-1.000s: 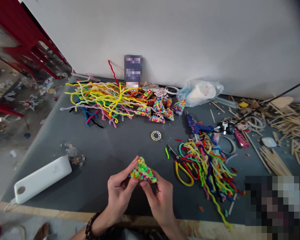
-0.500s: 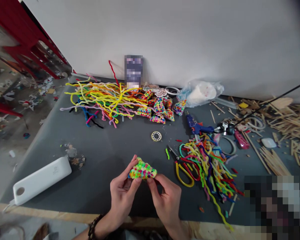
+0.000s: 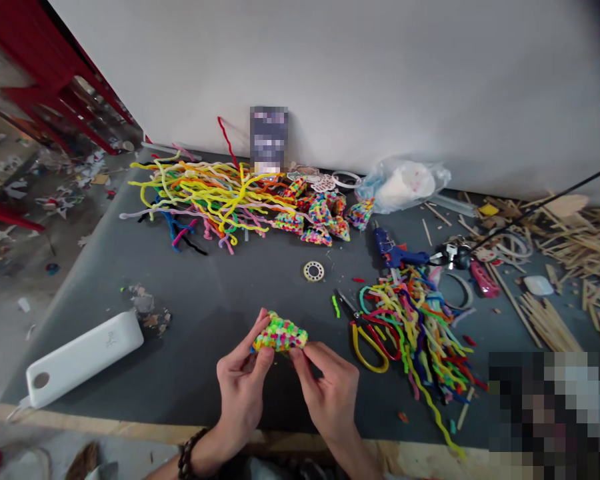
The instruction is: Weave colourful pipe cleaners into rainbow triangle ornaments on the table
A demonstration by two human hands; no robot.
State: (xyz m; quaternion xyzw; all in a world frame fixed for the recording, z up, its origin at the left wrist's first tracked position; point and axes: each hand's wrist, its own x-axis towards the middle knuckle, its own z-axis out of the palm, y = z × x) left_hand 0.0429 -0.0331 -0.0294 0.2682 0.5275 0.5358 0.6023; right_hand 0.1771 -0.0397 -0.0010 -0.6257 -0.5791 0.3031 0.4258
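Left hand (image 3: pixel 240 390) and right hand (image 3: pixel 330 393) both pinch a woven piece (image 3: pixel 279 335). Scissors (image 3: pixel 364 333) lie just right of it on the tabletop (image 3: pixel 205 300). A white power bank (image 3: pixel 83 358) lies well left.

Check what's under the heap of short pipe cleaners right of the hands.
The yellow and red scissors have their handle loops showing at the heap of short pipe cleaners's left edge, partly under strands. Otherwise the grey table; anything deeper is covered.

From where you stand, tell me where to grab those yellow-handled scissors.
Take the scissors by the yellow handle loops, coming from above on the near side. The loops lie flat and open toward you, right of the right hand; the blades point away, and the pipe-cleaner pile crowds their right side.
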